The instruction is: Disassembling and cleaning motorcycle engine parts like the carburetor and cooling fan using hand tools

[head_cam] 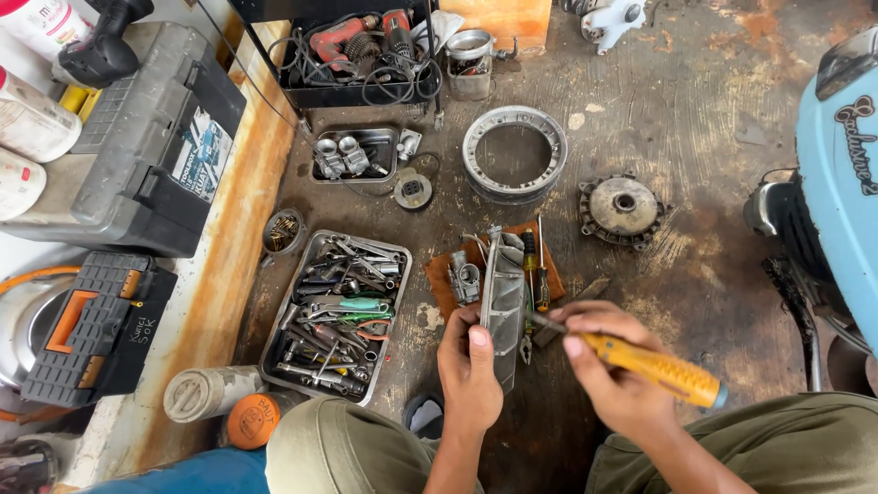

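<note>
Left hand (468, 366) wrapped tight around the long grey metal part (503, 302), low on its near end. Right hand (608, 366) squeezing the yellow screwdriver (654, 366), tip touching the part's right edge.

**Parts Ring Your Spot on the Floor**

Your left hand (468, 366) holds the metal cover (503, 297) upright before you; your right hand (608, 361) holds the screwdriver (654, 366) just beside it. The tool tray (337, 316) lies to your left. Beyond the cover lies the wheel rim (514, 154), with the brake drum (622, 210) to its right. The toolbox (151, 137) sits far left.
</note>
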